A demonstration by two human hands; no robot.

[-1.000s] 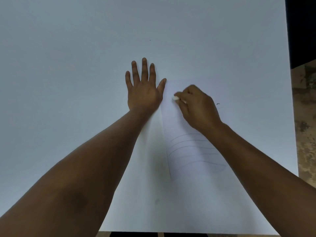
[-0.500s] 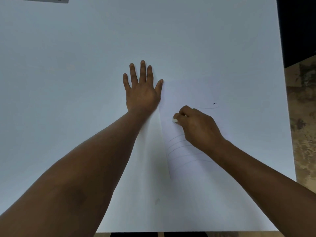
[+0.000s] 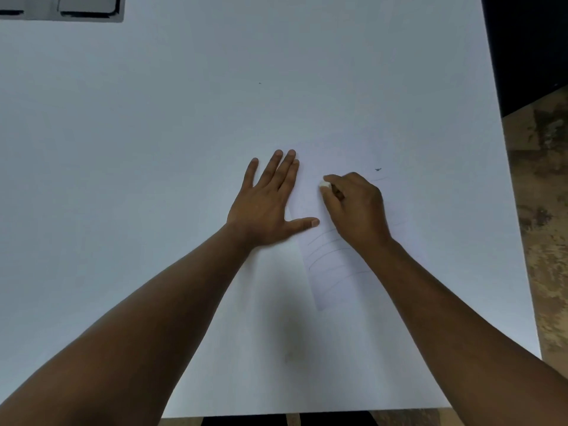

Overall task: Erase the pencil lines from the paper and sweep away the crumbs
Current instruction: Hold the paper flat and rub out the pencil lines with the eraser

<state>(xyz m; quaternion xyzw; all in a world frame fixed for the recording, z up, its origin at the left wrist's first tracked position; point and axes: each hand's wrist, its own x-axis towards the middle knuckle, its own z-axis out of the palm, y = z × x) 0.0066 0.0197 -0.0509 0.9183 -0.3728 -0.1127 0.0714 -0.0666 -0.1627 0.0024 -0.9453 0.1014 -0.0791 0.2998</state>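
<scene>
The right hand (image 3: 356, 207) has moved up the paper (image 3: 332, 167), pinching the eraser (image 3: 324, 184) beside the flat left hand (image 3: 267, 207) (thumb on the sheet).

This looks like a plain work or study spot indoors, though the exact kind of room cannot be told. Nearly the whole view is a large, bare white table (image 3: 184, 133), smooth and evenly lit, with a sheet of paper (image 3: 344, 167) lying on it. At the far left corner sits a grey panel with dark-edged rectangular flaps (image 3: 76, 9), like a built-in cable or socket hatch of an office-type desk. Past the table's right edge lies a worn, blotchy brown floor (image 3: 541, 226), and beyond that a dark unlit area (image 3: 528, 47).
</scene>
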